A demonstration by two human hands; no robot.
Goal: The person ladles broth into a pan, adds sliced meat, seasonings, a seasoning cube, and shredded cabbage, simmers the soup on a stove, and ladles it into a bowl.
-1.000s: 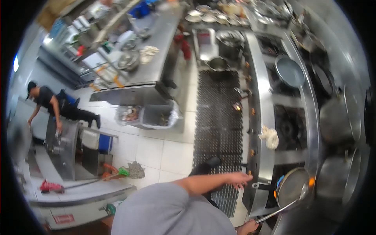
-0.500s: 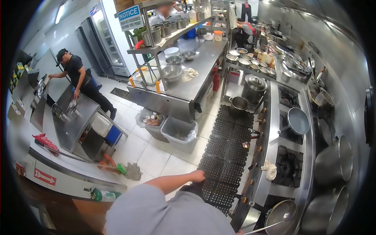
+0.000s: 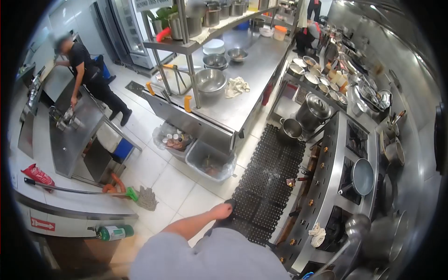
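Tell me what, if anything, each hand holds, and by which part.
The left hand is curled, with nothing visible in it. The right hand is out of frame; no hand shows on the ladle, so any hold there cannot be told.

At six o'clock, the left hand [image 3: 221,213] is held curled by the black floor mat [image 3: 266,186]. At four o'clock, a ladle [image 3: 357,227] is raised over the stove [image 3: 333,175], its handle [image 3: 333,258] slanted toward five. Between four and five, a white cloth [image 3: 317,235] is seen on the stove's front. A co-worker [image 3: 84,72] is noted at ten o'clock.
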